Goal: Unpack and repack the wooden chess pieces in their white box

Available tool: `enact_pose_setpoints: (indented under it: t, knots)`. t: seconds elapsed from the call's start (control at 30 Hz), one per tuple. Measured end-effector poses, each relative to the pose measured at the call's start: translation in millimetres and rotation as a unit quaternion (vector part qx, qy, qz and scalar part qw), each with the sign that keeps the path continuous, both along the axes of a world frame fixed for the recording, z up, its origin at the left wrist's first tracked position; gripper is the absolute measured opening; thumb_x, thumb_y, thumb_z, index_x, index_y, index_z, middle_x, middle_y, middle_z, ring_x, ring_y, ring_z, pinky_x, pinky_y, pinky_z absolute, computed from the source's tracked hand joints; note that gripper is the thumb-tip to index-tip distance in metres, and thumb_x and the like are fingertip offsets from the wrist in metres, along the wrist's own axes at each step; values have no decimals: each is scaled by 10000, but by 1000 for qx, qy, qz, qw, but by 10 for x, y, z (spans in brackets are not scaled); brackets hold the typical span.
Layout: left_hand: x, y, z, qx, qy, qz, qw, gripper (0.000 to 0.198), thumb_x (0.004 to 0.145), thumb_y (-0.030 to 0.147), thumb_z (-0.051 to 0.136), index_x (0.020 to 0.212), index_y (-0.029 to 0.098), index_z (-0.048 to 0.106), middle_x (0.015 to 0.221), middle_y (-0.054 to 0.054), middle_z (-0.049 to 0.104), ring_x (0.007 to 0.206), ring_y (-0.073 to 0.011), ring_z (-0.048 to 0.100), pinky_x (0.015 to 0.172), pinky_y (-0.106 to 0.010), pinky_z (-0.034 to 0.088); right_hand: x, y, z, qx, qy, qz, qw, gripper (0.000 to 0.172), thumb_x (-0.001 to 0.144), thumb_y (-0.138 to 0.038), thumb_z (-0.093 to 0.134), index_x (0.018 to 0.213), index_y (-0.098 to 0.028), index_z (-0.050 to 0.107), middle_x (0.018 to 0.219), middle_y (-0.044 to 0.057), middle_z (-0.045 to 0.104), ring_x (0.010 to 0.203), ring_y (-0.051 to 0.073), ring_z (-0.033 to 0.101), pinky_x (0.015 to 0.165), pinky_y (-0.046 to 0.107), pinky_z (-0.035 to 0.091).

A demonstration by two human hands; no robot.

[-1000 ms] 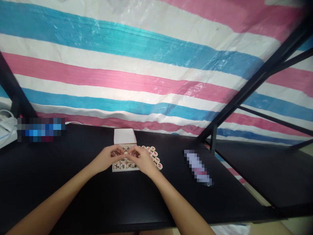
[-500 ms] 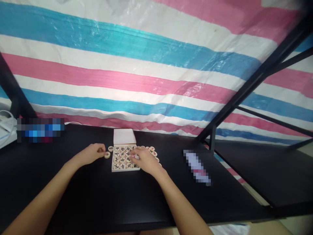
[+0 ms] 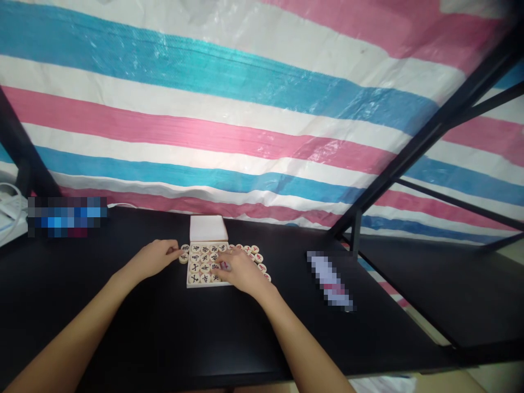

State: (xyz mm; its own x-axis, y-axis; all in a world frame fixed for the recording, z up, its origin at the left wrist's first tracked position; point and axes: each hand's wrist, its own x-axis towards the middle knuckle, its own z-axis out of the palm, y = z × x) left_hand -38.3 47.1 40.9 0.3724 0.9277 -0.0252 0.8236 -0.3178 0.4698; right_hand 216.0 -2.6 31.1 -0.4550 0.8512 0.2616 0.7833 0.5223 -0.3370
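Side by side on the black table, left of an open white box (image 3: pixel 189 284), are two round xiangqi pieces. The nearer xiangqi piece (image 3: pixel 184 258) is at the fingertips of my left hand (image 3: pixel 158 255), whose fingers are curled together against its left side. Rows of cream pieces with black characters (image 3: pixel 205 268) fill the visible part of the box. My right hand (image 3: pixel 242 267) lies over the box's right side, fingers bent down among the pieces; whatever is between the fingertips is hidden. Several pieces with red characters (image 3: pixel 257 257) sit just right of the box, partly behind that hand.
The box's white lid (image 3: pixel 208 227) stands behind it. A blurred pale object (image 3: pixel 331 281) lies on the table (image 3: pixel 172 333) to the right. Another blurred item (image 3: pixel 67 217) and a white cable (image 3: pixel 16 191) are at the far left. A striped sheet (image 3: pixel 204 125) hangs behind.
My left hand has moved slightly right and up, bringing the nearer piece against the one beside the box. My right hand stays over the box, its fingers shifting a little.
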Motion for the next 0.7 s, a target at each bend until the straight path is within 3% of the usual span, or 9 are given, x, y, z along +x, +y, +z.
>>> enact_pose_setpoints:
  t: [0.13,0.27,0.57,0.7]
  knots:
    - [-96,72,-62,-20,-29,2,999,350,771,531,522,914,241,655,744,-1,665,667,-186,602,585,-253,381,-13,-11,9,1,-6,-5,1000,165,833,-333,655,859,-176,699,756,38,660,767,183,556,773,292,390]
    - [-106,96,-113,-33,-7,4,999,657,651,539,649,1230,235,585,887,-20,679,751,-211,620,605,-256,411,-11,-14,-1,4,-4,-4,1000,89,828,-255,655,860,-179,689,767,33,657,785,183,560,784,287,386]
    - [-34,73,-118,-13,6,-19,1000,557,726,526,570,1187,220,632,872,-27,676,729,-204,613,610,-259,408,-9,0,2,18,-16,6,1000,132,876,-179,565,789,-163,663,752,37,652,757,167,558,796,287,381]
    - [-34,73,-112,-15,5,-23,1000,539,728,516,571,1179,228,633,875,-29,674,727,-202,608,611,-259,405,-18,-1,-2,26,-23,-5,999,157,892,-222,552,792,-164,659,762,41,652,771,168,558,800,288,386]
